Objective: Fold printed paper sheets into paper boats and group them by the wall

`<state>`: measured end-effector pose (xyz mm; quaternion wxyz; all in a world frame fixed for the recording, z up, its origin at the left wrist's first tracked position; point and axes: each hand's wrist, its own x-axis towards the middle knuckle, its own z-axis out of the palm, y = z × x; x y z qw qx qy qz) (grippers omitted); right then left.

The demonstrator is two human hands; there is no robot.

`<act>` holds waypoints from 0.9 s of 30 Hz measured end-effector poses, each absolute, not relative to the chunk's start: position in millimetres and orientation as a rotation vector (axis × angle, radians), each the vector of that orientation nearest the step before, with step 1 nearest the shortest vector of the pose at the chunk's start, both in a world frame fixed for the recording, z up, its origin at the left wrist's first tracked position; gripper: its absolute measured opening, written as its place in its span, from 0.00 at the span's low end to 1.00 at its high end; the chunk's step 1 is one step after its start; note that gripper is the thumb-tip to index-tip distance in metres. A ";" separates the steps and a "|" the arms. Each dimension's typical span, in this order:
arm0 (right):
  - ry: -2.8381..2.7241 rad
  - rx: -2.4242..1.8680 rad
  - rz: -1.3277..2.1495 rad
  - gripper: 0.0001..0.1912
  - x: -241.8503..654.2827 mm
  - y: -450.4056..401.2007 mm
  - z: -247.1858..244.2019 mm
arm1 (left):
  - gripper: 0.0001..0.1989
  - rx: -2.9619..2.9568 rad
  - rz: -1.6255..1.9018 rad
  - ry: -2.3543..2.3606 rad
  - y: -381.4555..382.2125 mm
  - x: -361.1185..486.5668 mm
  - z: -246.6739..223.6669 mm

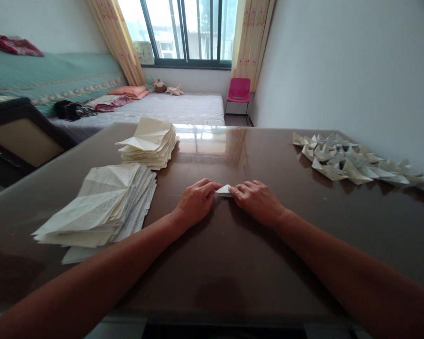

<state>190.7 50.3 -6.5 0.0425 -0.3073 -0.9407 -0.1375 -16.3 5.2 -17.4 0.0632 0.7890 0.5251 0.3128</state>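
Between my two hands, at the middle of the brown table, is a small folded piece of paper with a pointed top. My left hand pinches its left end, thumb and fingers pressed together. On the other end, my right hand has its fingers closed in the same way. Part of the paper is hidden behind the fingertips. Left of my left hand lies a stack of creased, written-on sheets, and a second stack of yellowish sheets sits behind it.
Many folded paper boats stand in a cluster at the table's right side. Beyond the table are a bed, a pink chair and a window. A dark cabinet is at the left.
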 end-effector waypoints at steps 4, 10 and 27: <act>-2.762 -1.068 -0.364 0.13 190.8 50.8 -6.2 | 0.09 2.084 1.179 1.620 7.5 -8.9 -19.8; -2.602 -1.111 -0.212 0.09 187.7 41.5 -7.5 | 0.20 1.942 0.996 1.646 3.1 3.6 -18.5; -2.486 -1.124 0.132 0.11 180.5 39.8 -14.8 | 0.11 2.279 0.773 1.723 -2.6 10.0 -14.0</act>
